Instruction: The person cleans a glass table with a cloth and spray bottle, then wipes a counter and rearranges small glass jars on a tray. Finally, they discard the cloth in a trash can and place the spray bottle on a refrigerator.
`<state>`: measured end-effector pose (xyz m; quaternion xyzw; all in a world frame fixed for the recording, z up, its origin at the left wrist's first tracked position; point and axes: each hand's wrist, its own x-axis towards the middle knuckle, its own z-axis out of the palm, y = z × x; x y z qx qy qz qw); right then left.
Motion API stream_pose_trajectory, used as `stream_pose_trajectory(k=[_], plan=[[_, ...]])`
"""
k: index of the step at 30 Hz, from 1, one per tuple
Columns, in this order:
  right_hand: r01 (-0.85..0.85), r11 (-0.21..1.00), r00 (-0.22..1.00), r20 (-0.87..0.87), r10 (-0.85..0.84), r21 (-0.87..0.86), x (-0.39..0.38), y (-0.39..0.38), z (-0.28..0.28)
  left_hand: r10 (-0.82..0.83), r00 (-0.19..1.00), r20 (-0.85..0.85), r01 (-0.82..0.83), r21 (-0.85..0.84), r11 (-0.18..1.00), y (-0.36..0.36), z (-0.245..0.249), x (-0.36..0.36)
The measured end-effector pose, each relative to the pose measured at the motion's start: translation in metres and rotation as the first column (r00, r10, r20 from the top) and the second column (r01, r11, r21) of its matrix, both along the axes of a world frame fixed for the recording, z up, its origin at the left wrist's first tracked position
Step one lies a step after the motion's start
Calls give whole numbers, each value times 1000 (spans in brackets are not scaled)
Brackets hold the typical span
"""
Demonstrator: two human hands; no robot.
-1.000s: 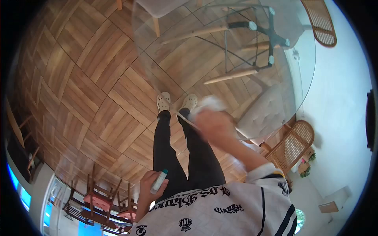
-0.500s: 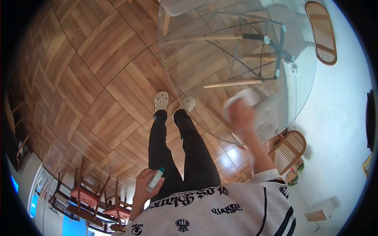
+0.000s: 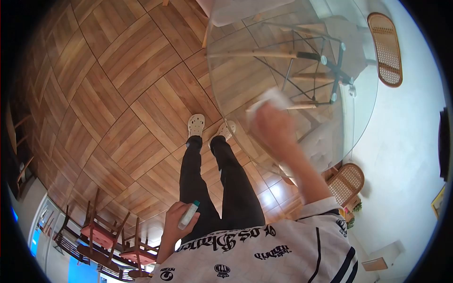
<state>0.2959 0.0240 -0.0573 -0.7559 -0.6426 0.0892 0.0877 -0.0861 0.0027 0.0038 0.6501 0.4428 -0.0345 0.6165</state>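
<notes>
At two o'clock the right hand (image 3: 274, 126) grips a white cloth (image 3: 275, 98) over the glass tabletop (image 3: 236, 78), while at seven the left hand (image 3: 174, 218) clasps a green-capped bottle (image 3: 188, 216) aside, presumably leaving the glass unobstructed.

Black gothic lettering (image 3: 236, 236) is running upside down across the white shirt (image 3: 292, 240), reading "Los Blan" before its end is curving out of sight; smaller script (image 3: 272, 253) is seemingly spelling "hala madrid", and a round emblem (image 3: 222, 270) is bearing letters too small to tell
</notes>
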Motion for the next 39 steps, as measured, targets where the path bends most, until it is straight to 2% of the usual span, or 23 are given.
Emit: stream_pose_trajectory(k=[1, 2, 4, 6, 7, 8, 9, 10, 12, 14, 15, 16, 17, 18, 19, 22, 24, 28, 31, 32, 35, 36, 39], plan=[[168, 984, 986, 10, -169, 56, 29, 8, 0, 2, 1000, -4, -2, 11, 1000, 1, -3, -2], [403, 905, 908, 63, -414, 133, 59, 26, -4, -7, 1000, -11, 7, 13, 1000, 1, -5, -3], [539, 817, 806, 156, -571, 203, 104, 83, -14, -37, 999, -17, 37, 25, 999, -3, -9, -5], [271, 954, 951, 119, -286, 124, 91, 128, -36, -81, 997, -19, 82, 58, 995, -4, -12, -4], [86, 949, 941, 288, -177, 303, 55, 141, -47, -79, 997, -10, 79, 69, 994, 0, -13, -2], [72, 956, 991, 87, -100, 285, 12, 146, -24, -80, 997, 5, 79, 77, 994, 4, -13, 3], [25, 997, 993, 116, -33, 73, -21, 143, -2, -73, 997, 19, 71, 90, 993, 9, -13, 8], [18, 990, 998, -70, -9, 137, -37, 123, 2, -132, 988, 79, 115, 188, 975, 21, -13, 18], [80, 983, 978, -204, -44, 168, -49, 67, 7, -193, 968, 162, 142, 279, 950, 52, -9, 49], [124, 991, 978, -178, -113, 55, -34, -2, 5, -251, 940, 230, 137, 417, 898, 84, -6, 82], [193, 979, 970, -142, -200, -57, -20, -39, 2, -214, 927, 307, 47, 473, 880, 97, -3, 104], [328, 934, 943, -4, -332, -139, -1, -74, -1, -188, 907, 376, -42, 526, 850, 109, 3, 125], [569, 821, 821, 90, -563, -53, 18, -108, -10, -185, 916, 356, -40, 540, 841, 122, 10, 142], [700, 714, 714, 29, -700, -9, 42, -136, -3, -183, 923, 338, -38, 555, 831, 134, 17, 159], [790, 612, 612, 107, -783, -44, 59, -157, 4, -183, 930, 318, -32, 568, 823, 142, 23, 174], [807, 584, 579, 85, -811, 82, 79, -195, 3, -147, 943, 299, -81, 636, 768, 157, 34, 211], [792, 599, 592, 94, -801, 115, 81, -201, -2, -182, 955, 232, -28, 686, 727, 158, 33, 224], [834, 542, 538, 65, -840, 99, 79, -198, -1, -139, 977, 161, -12, 695, 719, 148, 46, 241], [829, 551, 552, 19, -834, 91, 80, -199, -3, -69, 969, 235, -103, 648, 754, 147, 65, 265], [826, 556, 556, 22, -831, 91, 81, -200, -5, -94, 964, 247, -91, 646, 758, 149, 74, 276], [844, 535, 535, 5, -845, 49, 82, -203, -2, -111, 956, 272, -124, 714, 689, 157, 87, 308], [845, 532, 534, -9, -846, 58, 82, -203, -4, -111, 968, 226, -94, 733, 674, 160, 90, 319], [846, 533, 534, -48, -844, 34, 83, -203, 0, -107, 975, 194, -73, 737, 672, 160, 94, 344]])
